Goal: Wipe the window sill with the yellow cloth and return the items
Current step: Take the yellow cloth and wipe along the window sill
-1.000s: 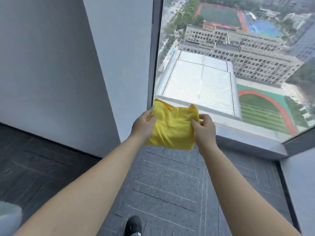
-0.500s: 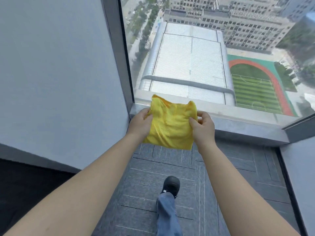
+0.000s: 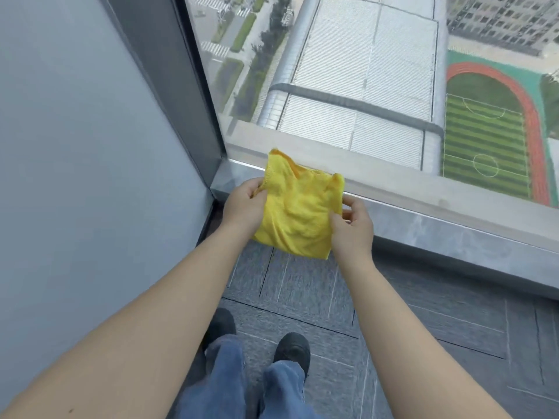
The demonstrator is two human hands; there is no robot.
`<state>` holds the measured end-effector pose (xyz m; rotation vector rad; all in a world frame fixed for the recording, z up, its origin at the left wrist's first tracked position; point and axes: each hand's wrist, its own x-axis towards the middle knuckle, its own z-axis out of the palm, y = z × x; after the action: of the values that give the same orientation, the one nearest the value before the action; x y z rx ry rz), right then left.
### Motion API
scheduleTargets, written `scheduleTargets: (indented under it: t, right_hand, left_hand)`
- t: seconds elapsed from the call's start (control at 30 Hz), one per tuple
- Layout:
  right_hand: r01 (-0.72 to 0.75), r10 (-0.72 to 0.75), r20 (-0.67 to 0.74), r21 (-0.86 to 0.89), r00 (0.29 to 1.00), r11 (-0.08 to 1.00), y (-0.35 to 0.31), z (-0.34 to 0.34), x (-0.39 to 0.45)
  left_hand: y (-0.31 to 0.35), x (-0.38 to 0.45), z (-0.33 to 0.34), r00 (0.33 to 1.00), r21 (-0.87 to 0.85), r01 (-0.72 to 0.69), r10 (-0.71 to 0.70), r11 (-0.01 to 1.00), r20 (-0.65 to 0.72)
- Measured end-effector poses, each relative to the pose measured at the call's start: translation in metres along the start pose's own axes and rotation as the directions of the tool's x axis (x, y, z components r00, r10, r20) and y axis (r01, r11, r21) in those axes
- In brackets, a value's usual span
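Nearest the camera, two blue-jeaned legs (image 3: 242, 382) and two black shoes (image 3: 292, 347) stand side by side on the grey carpet tiles (image 3: 423, 343), where half a second ago only one shoe showed, stepping forward. Both bare forearms reach ahead from the lower corners. The left hand (image 3: 243, 207) pinches the left edge of the yellow cloth (image 3: 298, 211) between thumb and curled fingers, and the right hand (image 3: 352, 226) pinches its right edge the same way, so the cloth is grasped on both sides and stretched between them. It is a folded, wrinkled, roughly square piece with no marked long axis; its bunched top edge points up toward the glass and its lower edge hangs toward the floor. It is held in the air in front of the left end of the grey window sill (image 3: 453, 234), now closer to the sill than before. At left a grey wall (image 3: 75, 176) meets the dark window frame (image 3: 169, 71). Beyond the glass lie a white roof (image 3: 363, 71) and a green sports field (image 3: 484, 140) far below.
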<state>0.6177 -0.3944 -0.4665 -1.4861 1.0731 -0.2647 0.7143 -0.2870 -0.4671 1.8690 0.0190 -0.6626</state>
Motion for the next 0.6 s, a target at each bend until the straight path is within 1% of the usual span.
scheduleTargets:
  t: [0.17,0.33,0.5,0.6]
  right_hand:
    - [0.010,-0.010,-0.030,-0.013,1.000,1.000,0.084,0.053,0.100]
    - [0.057,-0.058,-0.041,-0.041,0.997,0.998,0.162,0.095,0.191]
    - [0.132,-0.140,-0.071,-0.105,0.988,0.986,0.207,0.122,0.253]
    - [0.154,-0.173,-0.073,-0.215,0.982,0.964,0.217,0.130,0.268]
  left_hand:
    - [-0.085,0.106,0.029,0.999,0.020,-0.036,0.037,0.999,-0.025]
    - [-0.158,0.200,0.053,0.997,0.056,-0.079,0.078,0.995,0.018]
    - [-0.200,0.269,0.071,0.989,0.142,-0.138,0.129,0.980,0.069]
    - [-0.212,0.290,0.076,0.987,0.209,-0.157,0.145,0.965,0.072]
